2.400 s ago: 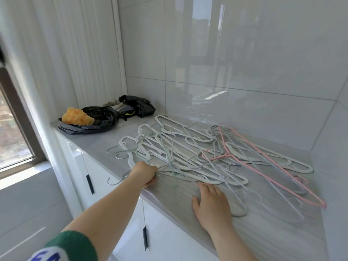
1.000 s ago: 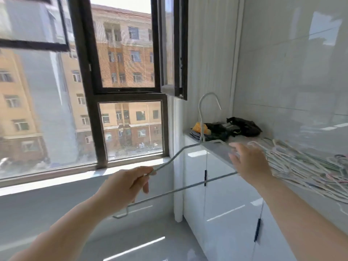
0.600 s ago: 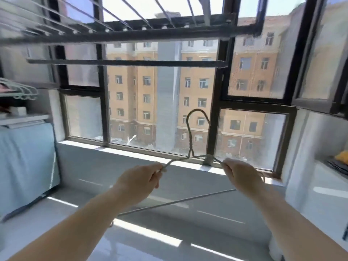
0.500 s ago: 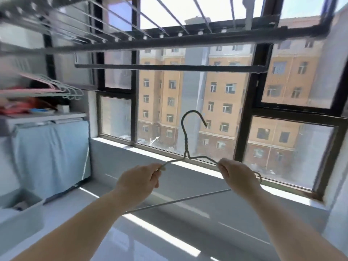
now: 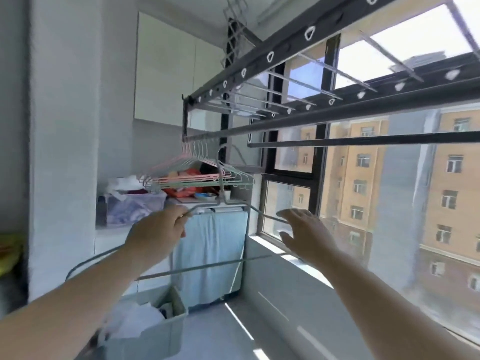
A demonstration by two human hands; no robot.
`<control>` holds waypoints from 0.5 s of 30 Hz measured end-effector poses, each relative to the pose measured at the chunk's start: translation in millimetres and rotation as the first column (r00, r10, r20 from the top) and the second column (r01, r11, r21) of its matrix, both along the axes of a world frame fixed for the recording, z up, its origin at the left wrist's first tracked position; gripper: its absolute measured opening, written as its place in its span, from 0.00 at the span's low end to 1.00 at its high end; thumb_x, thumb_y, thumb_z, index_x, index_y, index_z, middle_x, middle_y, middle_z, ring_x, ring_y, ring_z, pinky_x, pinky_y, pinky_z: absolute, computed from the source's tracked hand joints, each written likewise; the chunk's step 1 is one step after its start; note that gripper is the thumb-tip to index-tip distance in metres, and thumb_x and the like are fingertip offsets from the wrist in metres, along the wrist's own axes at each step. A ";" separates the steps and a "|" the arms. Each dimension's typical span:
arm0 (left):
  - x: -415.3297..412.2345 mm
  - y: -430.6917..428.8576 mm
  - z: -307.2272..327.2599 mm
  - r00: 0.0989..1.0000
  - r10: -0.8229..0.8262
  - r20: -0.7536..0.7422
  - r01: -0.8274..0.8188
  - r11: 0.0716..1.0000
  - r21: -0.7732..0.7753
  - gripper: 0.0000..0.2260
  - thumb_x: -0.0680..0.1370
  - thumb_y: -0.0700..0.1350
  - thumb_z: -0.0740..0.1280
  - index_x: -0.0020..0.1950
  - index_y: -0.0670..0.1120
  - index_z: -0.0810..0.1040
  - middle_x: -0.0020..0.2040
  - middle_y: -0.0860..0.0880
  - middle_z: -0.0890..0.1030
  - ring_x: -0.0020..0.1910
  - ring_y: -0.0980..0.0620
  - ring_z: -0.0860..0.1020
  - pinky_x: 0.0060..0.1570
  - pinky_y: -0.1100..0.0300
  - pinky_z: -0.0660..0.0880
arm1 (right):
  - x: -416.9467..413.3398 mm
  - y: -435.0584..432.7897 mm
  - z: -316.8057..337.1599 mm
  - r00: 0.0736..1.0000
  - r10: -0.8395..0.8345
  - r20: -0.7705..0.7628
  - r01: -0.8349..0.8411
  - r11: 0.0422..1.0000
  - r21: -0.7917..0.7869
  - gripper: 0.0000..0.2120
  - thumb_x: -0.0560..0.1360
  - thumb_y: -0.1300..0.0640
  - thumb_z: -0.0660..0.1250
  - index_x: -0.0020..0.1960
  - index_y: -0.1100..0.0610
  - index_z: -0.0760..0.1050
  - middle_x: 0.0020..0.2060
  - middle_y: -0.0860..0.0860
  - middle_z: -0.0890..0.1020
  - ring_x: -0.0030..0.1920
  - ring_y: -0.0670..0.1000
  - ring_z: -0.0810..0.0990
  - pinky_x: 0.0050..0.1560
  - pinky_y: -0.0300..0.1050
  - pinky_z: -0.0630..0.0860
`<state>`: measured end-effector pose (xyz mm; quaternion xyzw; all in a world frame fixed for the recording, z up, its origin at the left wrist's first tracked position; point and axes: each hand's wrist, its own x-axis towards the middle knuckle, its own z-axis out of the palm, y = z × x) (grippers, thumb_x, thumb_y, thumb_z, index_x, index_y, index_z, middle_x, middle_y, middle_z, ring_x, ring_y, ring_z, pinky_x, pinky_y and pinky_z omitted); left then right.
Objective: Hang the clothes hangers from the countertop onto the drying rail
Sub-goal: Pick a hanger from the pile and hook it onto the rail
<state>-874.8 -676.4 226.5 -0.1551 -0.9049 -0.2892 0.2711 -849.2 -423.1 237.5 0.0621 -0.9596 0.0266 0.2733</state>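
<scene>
"Head view: where is the hanger, and which hand has it?"

"A grey wire hanger (image 5: 205,267) is held in mid-air in front of a window (image 5: 389,203). The left hand (image 5: 158,232) pinches the hanger's left shoulder between thumb and curled fingers. The right hand (image 5: 304,235) is spread wide with straight fingers at the end of the hanger's right shoulder. Whether it touches the wire I cannot tell."

"Is it on the rail?"

"Not yet, by my reading. The drying rail (image 5: 285,125) is a dark bar running overhead from the far left wall toward the upper right. The hanger's hook points up and sits just below that bar, near its left end. The picture is soft there, but the hook does not seem to be over the bar."

"Has anything been hung?"

"Yes. A bunch of pink and pale green hangers (image 5: 197,175) hangs from the rail's left end, just behind and to the left of the upturned hook. Part of the job looks done."

"What is left?"

"This hanger needs lifting until its hook clears the bar and drops over it beside the bunch. The countertop is out of sight, so how many hangers wait there cannot be told."
</scene>
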 end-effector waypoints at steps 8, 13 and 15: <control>-96.1 -40.7 35.7 0.975 0.199 -0.095 -0.189 0.977 0.101 0.09 0.80 0.46 0.55 0.43 0.48 0.71 0.37 0.49 0.78 0.28 0.60 0.68 0.28 0.68 0.60 | -117.0 -51.9 98.0 0.954 0.079 -0.290 -0.015 0.976 0.217 0.20 0.79 0.63 0.54 0.71 0.55 0.62 0.68 0.51 0.69 0.70 0.51 0.63 0.72 0.46 0.54; -180.6 -61.4 47.2 0.974 0.194 -0.121 -0.180 0.977 0.112 0.11 0.80 0.45 0.56 0.45 0.45 0.76 0.40 0.46 0.80 0.28 0.51 0.70 0.31 0.60 0.63 | -185.0 -74.6 125.9 0.894 -0.020 -0.447 0.246 0.857 0.453 0.20 0.78 0.65 0.52 0.69 0.58 0.62 0.67 0.54 0.68 0.70 0.55 0.61 0.72 0.50 0.52; -219.2 -65.1 50.9 0.981 0.137 -0.135 -0.123 0.986 0.110 0.11 0.80 0.44 0.56 0.42 0.45 0.75 0.37 0.47 0.79 0.27 0.57 0.68 0.29 0.61 0.62 | -205.8 -81.9 129.4 0.871 -0.071 -0.486 0.329 0.819 0.470 0.19 0.79 0.63 0.51 0.70 0.58 0.62 0.68 0.54 0.66 0.71 0.56 0.59 0.73 0.52 0.48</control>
